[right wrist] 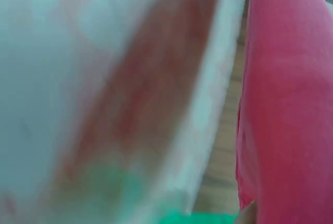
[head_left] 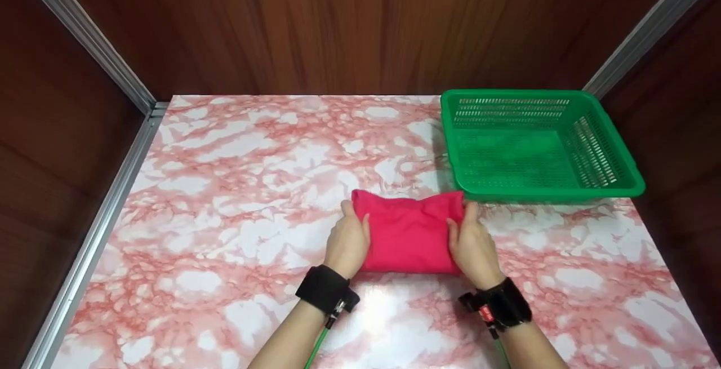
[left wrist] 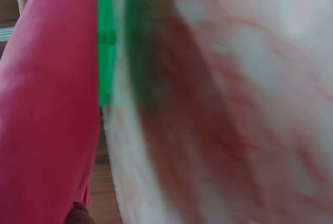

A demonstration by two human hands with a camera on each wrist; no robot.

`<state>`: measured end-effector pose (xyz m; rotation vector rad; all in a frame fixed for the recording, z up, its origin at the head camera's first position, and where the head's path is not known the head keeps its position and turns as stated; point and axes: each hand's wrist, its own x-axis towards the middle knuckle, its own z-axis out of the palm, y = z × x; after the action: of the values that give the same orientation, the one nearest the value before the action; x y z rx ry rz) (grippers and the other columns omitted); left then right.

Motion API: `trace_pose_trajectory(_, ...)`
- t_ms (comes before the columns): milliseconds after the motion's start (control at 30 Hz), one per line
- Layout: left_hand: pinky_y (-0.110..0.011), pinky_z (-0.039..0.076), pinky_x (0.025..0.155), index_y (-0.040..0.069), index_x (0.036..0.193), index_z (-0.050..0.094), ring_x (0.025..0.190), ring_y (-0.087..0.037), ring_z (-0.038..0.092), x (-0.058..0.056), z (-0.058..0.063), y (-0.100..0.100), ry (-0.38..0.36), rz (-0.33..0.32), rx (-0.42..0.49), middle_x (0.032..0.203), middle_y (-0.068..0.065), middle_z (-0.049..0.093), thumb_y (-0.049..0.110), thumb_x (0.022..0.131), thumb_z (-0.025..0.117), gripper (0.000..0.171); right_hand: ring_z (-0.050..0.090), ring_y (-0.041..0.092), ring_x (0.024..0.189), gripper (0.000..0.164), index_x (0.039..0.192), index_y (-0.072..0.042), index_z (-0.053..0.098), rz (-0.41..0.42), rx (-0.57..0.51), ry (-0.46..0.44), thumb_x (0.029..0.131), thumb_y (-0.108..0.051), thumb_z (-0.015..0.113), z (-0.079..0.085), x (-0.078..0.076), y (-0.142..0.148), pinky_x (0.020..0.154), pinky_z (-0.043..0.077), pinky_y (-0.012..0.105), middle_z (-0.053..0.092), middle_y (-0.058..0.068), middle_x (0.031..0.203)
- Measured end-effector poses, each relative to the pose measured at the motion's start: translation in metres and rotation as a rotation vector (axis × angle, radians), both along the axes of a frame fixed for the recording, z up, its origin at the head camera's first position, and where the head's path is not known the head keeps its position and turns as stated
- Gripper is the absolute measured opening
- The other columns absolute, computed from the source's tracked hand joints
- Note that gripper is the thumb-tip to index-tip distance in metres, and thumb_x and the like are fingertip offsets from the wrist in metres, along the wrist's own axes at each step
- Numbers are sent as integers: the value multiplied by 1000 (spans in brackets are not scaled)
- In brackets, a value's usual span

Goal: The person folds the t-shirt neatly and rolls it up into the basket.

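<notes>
A bright pink-red folded cloth (head_left: 411, 234), a plump rectangle with a wavy far edge, is held between both hands. At its left side my left hand (head_left: 347, 242) grips it, thumb on the top face and fingers behind. My right hand (head_left: 475, 245) grips the right side the same way. In the left wrist view the cloth (left wrist: 47, 99) fills the left part, with a fingertip (left wrist: 79, 214) at its lower edge. The right wrist view has the cloth (right wrist: 291, 99) on the right. A dark shadow lies on the tabletop under it, and the cloth is raised above the surface.
A green plastic basket (head_left: 549, 191) with slotted walls stands at the back right, close beyond my right hand. The table (head_left: 225, 245) has a red-and-white marbled top. Dark wooden panels (head_left: 338, 25) close off the back and sides, with metal rails (head_left: 96, 36) at the corners.
</notes>
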<state>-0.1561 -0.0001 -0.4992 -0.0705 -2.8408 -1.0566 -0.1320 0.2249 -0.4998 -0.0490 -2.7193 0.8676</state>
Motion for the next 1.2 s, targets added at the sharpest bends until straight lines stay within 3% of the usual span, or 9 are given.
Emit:
trace_pose_trajectory(233,-32,45,44,0,111,38,54,-25,62,-16,39,38,102,-45,53,60,-8,58,25,98,49,30,53,32,50,36,125,1,34,-83,-10,66,97,-14,50,46,-5,35,41,40,41,55,19,65)
trace_pose_trajectory(367,-33,47,47,1,112,38,58,-26,64,-30,59,67,143,-65,72,64,-10,62,24,98,49,30,54,36,52,37,126,1,35,-125,-6,117,97,-16,50,65,-14,62,42,37,44,56,24,67)
trace_pose_trajectory(500,-29,45,46,3,117,37,56,-22,62,-47,72,97,104,-108,111,66,-8,62,26,99,47,31,57,46,62,39,127,0,35,-157,9,139,97,-19,49,76,-27,92,49,38,52,58,31,76)
trace_pose_trajectory(733,-25,41,43,5,118,36,53,-17,58,-78,83,145,80,-132,124,66,-4,62,24,97,51,32,55,58,84,44,131,-2,31,-190,28,96,97,-25,48,91,-54,143,66,38,63,58,39,93)
trace_pose_trajectory(833,-25,42,44,6,114,35,53,-16,58,-88,84,162,93,-168,117,64,-2,60,20,92,55,33,53,59,86,46,133,-3,29,-194,46,59,97,-28,46,93,-64,164,66,37,64,57,41,95)
trace_pose_trajectory(967,-25,43,45,8,111,34,53,-15,59,-102,84,180,115,-202,3,63,-1,61,20,89,57,34,52,60,88,49,134,-2,28,-187,72,21,98,-32,43,93,-79,187,65,37,64,55,43,94)
trace_pose_trajectory(1200,-24,47,46,9,116,35,58,-16,64,-119,84,204,170,-219,-173,73,-1,60,21,95,51,29,51,60,89,52,134,0,25,-167,148,-59,99,-36,39,89,-107,210,65,37,63,52,45,97)
